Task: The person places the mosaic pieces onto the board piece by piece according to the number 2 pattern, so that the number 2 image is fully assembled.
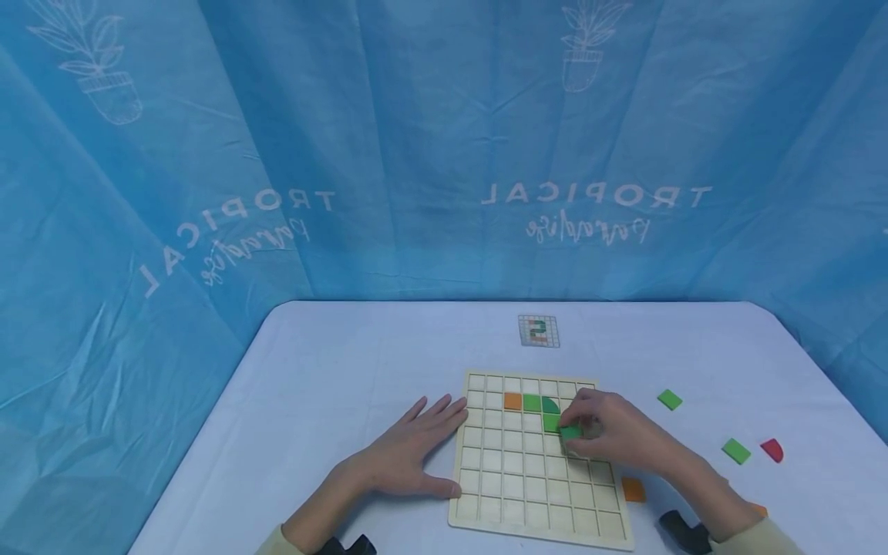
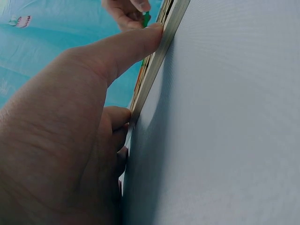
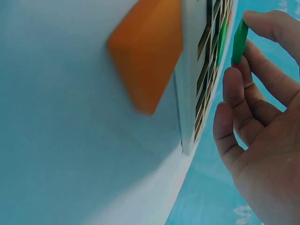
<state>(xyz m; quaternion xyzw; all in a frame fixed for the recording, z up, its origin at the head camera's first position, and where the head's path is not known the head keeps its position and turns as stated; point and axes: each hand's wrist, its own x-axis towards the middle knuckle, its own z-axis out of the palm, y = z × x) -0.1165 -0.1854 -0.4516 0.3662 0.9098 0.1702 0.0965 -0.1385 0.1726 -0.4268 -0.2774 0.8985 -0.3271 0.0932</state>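
My right hand (image 1: 610, 428) pinches a green tile (image 1: 571, 432) between thumb and fingertips, over the right half of a cream grid board (image 1: 513, 486). In the right wrist view the same green tile (image 3: 240, 42) shows edge-on between the fingers. An orange square (image 1: 512, 401), a green square (image 1: 532, 403), a dark green quarter-round tile (image 1: 549, 405) and another green square (image 1: 551, 422) sit in the board's upper cells. My left hand (image 1: 412, 451) lies with fingers spread at the board's left edge; its thumb touches the board's side in the left wrist view.
A small pattern card (image 1: 538, 331) lies behind the board. To the right are loose green tiles (image 1: 670, 399), a red rounded tile (image 1: 772, 450) and an orange tile (image 1: 634, 489) close against the board's edge. Blue curtains (image 1: 444, 154) surround the white table (image 1: 347, 347).
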